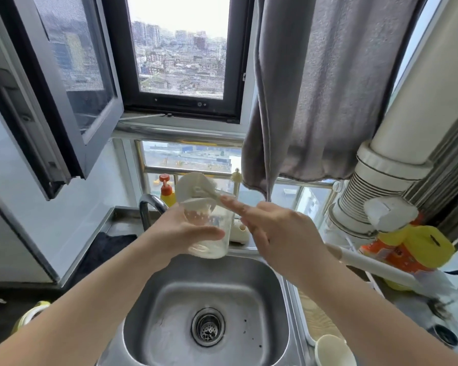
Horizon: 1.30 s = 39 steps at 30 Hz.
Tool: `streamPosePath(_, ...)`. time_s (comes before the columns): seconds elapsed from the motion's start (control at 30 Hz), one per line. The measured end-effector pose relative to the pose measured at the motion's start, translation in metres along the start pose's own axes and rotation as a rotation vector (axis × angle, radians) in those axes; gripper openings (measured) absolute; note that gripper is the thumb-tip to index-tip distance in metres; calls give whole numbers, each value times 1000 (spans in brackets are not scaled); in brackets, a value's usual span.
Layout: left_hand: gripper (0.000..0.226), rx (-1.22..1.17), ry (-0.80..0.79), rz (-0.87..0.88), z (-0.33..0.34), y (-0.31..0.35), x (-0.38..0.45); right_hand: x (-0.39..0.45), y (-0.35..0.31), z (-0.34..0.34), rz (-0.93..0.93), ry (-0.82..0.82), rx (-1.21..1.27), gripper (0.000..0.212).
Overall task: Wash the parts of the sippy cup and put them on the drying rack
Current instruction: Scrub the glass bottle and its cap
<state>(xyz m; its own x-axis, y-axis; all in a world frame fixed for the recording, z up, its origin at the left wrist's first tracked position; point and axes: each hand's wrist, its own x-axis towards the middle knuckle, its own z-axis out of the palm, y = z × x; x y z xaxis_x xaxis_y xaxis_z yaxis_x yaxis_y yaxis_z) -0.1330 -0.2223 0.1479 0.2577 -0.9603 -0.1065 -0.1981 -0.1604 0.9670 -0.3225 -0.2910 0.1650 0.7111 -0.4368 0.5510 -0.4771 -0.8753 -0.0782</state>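
Observation:
My left hand [180, 233] grips a clear sippy cup body [209, 233] above the steel sink [271, 286], tilted with its mouth toward the window. My right hand [273, 231] holds the handle of a cream sponge brush [196, 187], index finger stretched along it. The brush's round head sits at the cup's mouth. A cream cup part [333, 350] lies on the rack at the sink's right edge. Another cream piece [239, 232] sits behind the cup on the sink ledge.
The faucet [150, 210] curves up behind my left hand. A yellow soap bottle with a red pump [167, 191] and a thin brush [236, 180] stand at the window. A grey towel [328, 88] hangs above. A yellow and orange bottle [407, 249] stands at the right.

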Motion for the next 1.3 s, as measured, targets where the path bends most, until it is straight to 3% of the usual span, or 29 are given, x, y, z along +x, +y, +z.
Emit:
streamPosePath(0.13,91,-29,42,-51,-14,-6,1,-15,23,-5,37,-6,-11,56)
streamPosePath(0.27,93,-70,56,-60,-15,-5,0,-12,26,-7,46,1,-25,58)
streamPosePath(0.43,67,-64,-83,24,-7,6,1,8,13,-7,-46,4,-9,62)
streamPosePath(0.53,87,-119,-57,-12,-16,-1,0,-4,31,-16,-11,-38,-33,64)
streamPosePath(0.6,89,-148,-26,-33,-20,-4,-3,-12,43,-19,35,-45,-58,73)
streamPosePath(0.73,79,-172,-99,-7,-11,2,-5,0,27,-20,7,-19,7,53)
streamPosePath(0.87,62,-238,-174,57,-5,10,-8,10,14,-23,-65,-3,80,52)
streamPosePath(0.97,87,-349,-188,50,-14,5,-11,-3,32,-25,4,-11,119,64)
streamPosePath(1.03,101,-487,-224,52,-20,-1,-12,-11,42,-24,52,-3,154,61)
streamPosePath(1.17,89,-811,-370,30,-17,-1,-14,-14,40,-19,68,17,369,54)
streamPosePath(1.3,92,-909,-306,24,-8,1,-12,-14,26,-21,46,50,480,50)
